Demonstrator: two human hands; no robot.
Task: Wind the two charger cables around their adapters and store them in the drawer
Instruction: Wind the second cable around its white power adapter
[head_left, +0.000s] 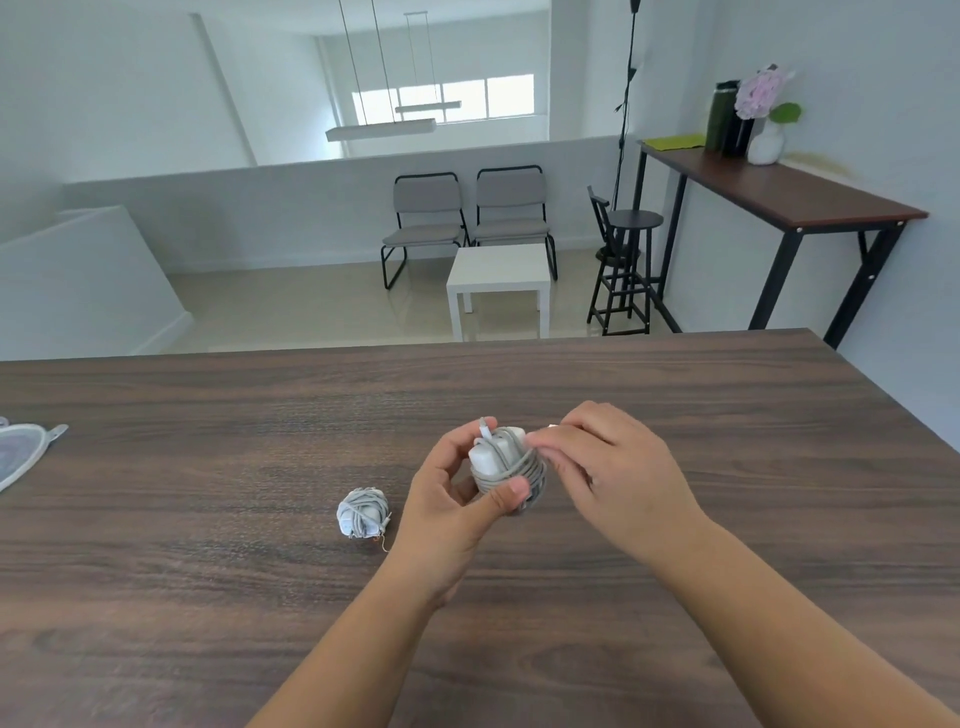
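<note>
above the worktop, the left hand grips a cable-wound adapter, thumb curled across its coils. the right hand pinches the cable's end beside it. a second wound adapter lies on the worktop, left.

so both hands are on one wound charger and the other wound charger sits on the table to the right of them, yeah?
Not quite: the head view shows the other wound charger lying on the table to the left of the hands, not the right. The left hand and right hand do both hold the wound charger.
</note>
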